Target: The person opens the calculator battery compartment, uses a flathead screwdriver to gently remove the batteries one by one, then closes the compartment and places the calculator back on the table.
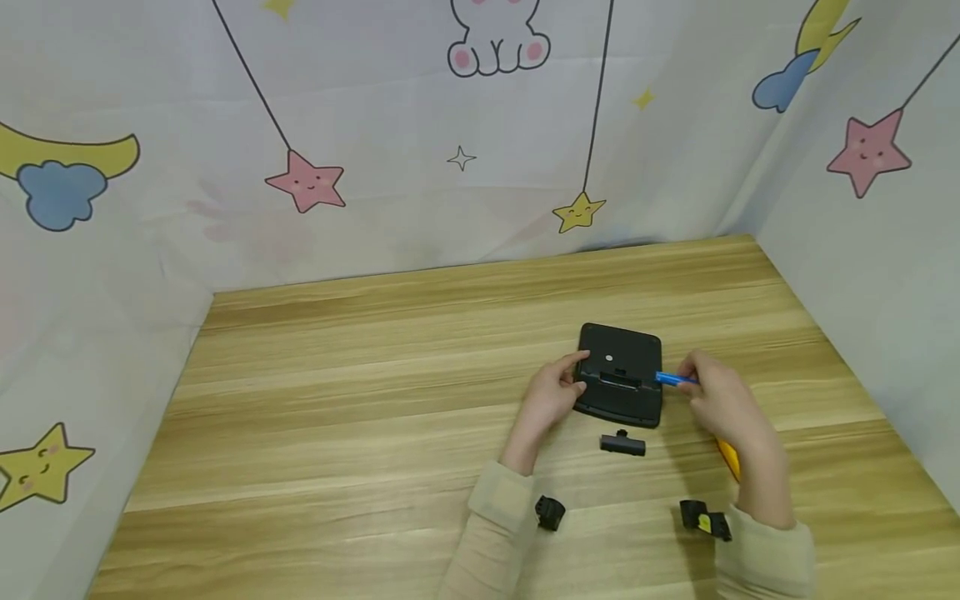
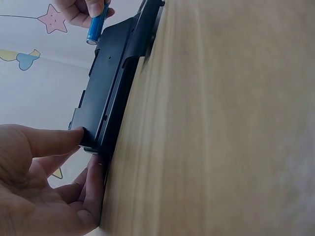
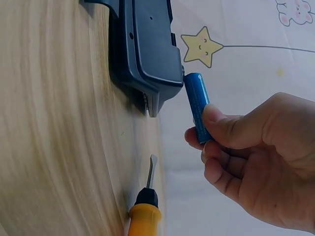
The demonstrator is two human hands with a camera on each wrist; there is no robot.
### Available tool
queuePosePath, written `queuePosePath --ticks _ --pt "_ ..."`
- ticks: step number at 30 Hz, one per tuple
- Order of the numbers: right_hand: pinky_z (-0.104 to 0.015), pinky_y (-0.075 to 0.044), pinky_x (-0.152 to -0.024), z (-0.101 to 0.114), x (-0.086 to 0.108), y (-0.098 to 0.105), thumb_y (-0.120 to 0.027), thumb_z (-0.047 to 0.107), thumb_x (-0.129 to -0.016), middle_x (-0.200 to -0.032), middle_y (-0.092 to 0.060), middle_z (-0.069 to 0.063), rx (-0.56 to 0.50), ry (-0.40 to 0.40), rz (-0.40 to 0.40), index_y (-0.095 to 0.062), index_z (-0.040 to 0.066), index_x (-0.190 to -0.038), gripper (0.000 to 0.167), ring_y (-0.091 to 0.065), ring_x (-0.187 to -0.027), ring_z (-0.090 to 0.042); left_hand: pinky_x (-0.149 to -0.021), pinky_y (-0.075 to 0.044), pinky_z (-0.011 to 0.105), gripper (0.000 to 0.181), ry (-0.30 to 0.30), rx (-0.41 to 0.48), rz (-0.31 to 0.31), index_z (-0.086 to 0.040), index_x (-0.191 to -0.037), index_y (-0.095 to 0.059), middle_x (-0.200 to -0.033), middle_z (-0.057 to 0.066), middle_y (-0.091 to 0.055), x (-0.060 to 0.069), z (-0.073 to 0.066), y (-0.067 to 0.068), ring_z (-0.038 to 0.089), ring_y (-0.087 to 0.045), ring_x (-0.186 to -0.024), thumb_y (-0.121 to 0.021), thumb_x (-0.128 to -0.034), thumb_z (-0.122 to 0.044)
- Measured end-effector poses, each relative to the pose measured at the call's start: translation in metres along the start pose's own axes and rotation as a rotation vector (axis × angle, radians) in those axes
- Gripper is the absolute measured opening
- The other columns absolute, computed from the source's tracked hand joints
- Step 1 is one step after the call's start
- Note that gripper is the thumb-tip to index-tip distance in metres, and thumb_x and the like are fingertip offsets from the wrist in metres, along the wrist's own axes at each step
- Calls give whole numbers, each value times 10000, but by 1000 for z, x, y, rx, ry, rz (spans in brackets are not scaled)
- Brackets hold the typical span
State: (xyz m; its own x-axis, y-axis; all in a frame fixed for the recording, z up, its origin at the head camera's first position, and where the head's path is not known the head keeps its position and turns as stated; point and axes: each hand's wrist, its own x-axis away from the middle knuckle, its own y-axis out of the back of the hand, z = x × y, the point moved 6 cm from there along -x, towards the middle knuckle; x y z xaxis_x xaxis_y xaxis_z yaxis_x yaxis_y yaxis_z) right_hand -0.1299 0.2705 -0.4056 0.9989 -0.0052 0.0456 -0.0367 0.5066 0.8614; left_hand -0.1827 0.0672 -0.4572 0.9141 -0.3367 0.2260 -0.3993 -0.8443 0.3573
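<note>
A black device lies on the wooden table with a slot-like compartment showing on its upper face. My left hand grips its left edge, thumb on top and fingers along the side, as the left wrist view shows. Between thumb and fingers, my right hand pinches a blue battery at the device's right side. In the right wrist view the battery is held beside the device's corner. A small black cover lies on the table in front of the device.
A screwdriver with an orange handle lies partly beneath my right forearm; its metal tip points toward the device in the right wrist view. Patterned white cloth hangs behind the table and along both sides.
</note>
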Motion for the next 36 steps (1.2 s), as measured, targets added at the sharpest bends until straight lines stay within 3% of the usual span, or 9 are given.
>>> queuePosePath --ticks 11,23,30,36 --pt "-429 -431 -729 -7 3 -1 -489 -1 -952 -1029 -596 -244 48 -14 21 -626 -86 -1067 199 -516 -822 -306 -554 -347 202 481 -7 -12 0 -211 -1345 -576 -812 3 -465 0 -1 0 112 -418 -650 -622 -899 -36" --pt "-383 -360 -691 -16 3 -2 -524 42 -920 -963 -613 -190 83 -51 5 -631 -36 -1008 158 -521 -776 -273 -559 -342 197 479 -7 -31 1 -208 -1349 -572 -812 0 -458 0 -1 0 110 -415 -656 -623 -902 -45" --pt "-479 -424 -734 -20 2 -5 -572 43 -885 -962 -612 -202 73 -41 15 -635 -39 -989 147 -545 -815 -301 -566 -347 195 477 -5 -37 -4 -214 -1344 -577 -819 2 -464 0 -1 0 112 -425 -675 -627 -899 -47" --pt "-487 -452 -747 -22 2 -10 -603 48 -860 -965 -617 -204 77 -42 28 -640 -36 -985 155 -566 -835 -311 -577 -352 191 475 -6 -37 -3 -209 -1342 -579 -830 4 -475 0 0 0 111 -433 -693 -625 -899 -45"
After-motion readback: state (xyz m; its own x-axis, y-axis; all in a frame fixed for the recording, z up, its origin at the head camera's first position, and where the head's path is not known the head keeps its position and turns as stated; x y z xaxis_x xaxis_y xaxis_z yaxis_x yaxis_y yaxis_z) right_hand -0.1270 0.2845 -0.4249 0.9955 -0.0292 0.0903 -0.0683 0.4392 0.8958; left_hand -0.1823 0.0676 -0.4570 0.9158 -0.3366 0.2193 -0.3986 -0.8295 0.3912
